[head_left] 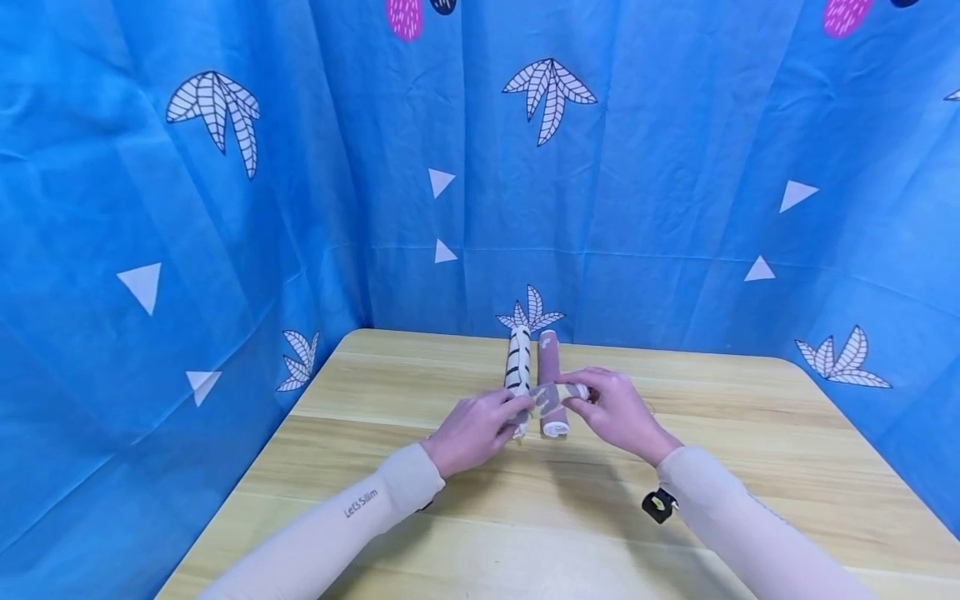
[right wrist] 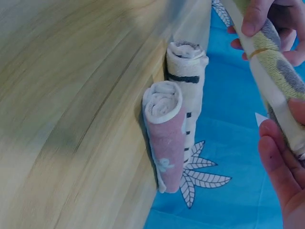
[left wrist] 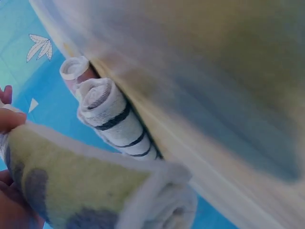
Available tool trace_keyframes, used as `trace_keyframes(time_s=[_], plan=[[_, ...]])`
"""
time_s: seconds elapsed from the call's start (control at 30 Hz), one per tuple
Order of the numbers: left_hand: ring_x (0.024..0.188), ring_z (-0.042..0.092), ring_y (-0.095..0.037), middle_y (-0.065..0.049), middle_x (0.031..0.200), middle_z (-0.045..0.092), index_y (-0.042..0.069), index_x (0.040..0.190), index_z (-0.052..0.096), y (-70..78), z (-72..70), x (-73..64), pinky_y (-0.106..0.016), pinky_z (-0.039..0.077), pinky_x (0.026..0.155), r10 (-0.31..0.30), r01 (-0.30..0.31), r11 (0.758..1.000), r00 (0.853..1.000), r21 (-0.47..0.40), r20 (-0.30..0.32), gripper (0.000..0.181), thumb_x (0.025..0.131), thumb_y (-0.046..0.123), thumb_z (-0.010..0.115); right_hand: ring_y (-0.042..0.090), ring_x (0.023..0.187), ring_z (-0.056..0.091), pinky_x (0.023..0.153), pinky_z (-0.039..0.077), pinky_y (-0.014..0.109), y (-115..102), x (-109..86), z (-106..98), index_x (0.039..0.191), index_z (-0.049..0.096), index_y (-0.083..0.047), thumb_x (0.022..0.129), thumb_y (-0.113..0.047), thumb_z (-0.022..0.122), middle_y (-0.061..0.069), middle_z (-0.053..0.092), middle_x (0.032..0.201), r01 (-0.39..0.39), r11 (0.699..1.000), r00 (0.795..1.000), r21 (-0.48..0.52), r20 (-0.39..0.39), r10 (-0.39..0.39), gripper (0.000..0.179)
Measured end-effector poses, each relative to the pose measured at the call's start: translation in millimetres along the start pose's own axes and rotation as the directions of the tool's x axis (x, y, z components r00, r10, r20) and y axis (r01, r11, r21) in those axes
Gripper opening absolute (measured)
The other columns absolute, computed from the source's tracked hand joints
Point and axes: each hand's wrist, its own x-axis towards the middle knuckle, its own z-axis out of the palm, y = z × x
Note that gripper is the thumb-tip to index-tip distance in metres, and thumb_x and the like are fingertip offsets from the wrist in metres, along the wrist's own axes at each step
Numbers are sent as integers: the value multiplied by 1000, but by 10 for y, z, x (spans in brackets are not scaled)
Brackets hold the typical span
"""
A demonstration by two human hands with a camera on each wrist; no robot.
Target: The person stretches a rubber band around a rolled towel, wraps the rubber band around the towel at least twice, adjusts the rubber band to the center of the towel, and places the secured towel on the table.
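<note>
Both hands hold a rolled towel, yellow-green with grey patches and a white edge, crosswise above the table. My left hand grips its left end, and my right hand pinches the right end between thumb and fingers. In the right wrist view a thin tan band goes round the roll. Behind it, two more rolled towels lie side by side: a white one with black stripes and a pink one with a white edge. The held roll overlaps their near parts in the head view.
The wooden table has rounded far corners. A blue curtain with white leaves and triangles hangs behind it and along both sides. A small black device sits at the right wrist, below the cuff.
</note>
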Motion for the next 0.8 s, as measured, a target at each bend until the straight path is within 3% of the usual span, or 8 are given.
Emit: trace_keyframes(time_s=[0.4,0.5,0.6,0.7,0.8], plan=[[74,56,-9,-1,93,61,18,108,63,0,23,-22,-18,53,65,58,-58,996,998,70,1,22,90,19,76,6,54,52,44,43,23,-92,18,40,112,76,-12,86,-3,75,5,75,102,0,999,999,45,33,-1,28],[74,56,-8,-1,93,61,18,103,62,-25,21,-44,-17,53,64,83,-81,993,996,85,-12,20,89,19,77,6,51,48,43,40,23,-81,22,34,113,76,-11,85,-4,75,3,74,97,-26,997,999,67,50,22,29],[72,55,-8,0,94,62,19,96,60,-53,4,-72,-17,50,60,92,-88,991,995,103,-30,18,88,19,77,8,50,47,42,38,23,-68,26,19,115,75,-10,87,-7,75,1,70,81,-84,993,994,87,77,78,28],[72,55,-8,2,95,64,21,92,59,-78,-17,-87,-17,48,58,54,-51,996,998,76,-36,17,88,21,76,11,52,49,44,39,24,-66,26,0,116,74,-11,88,-12,75,2,62,68,-153,983,984,100,105,143,28],[80,61,-7,4,100,67,23,96,59,-101,-34,-86,-18,52,66,-38,39,998,999,-45,5,16,90,21,74,14,54,50,45,40,25,-79,20,-21,119,73,-13,90,-17,74,3,61,67,-196,976,974,100,131,182,30]])
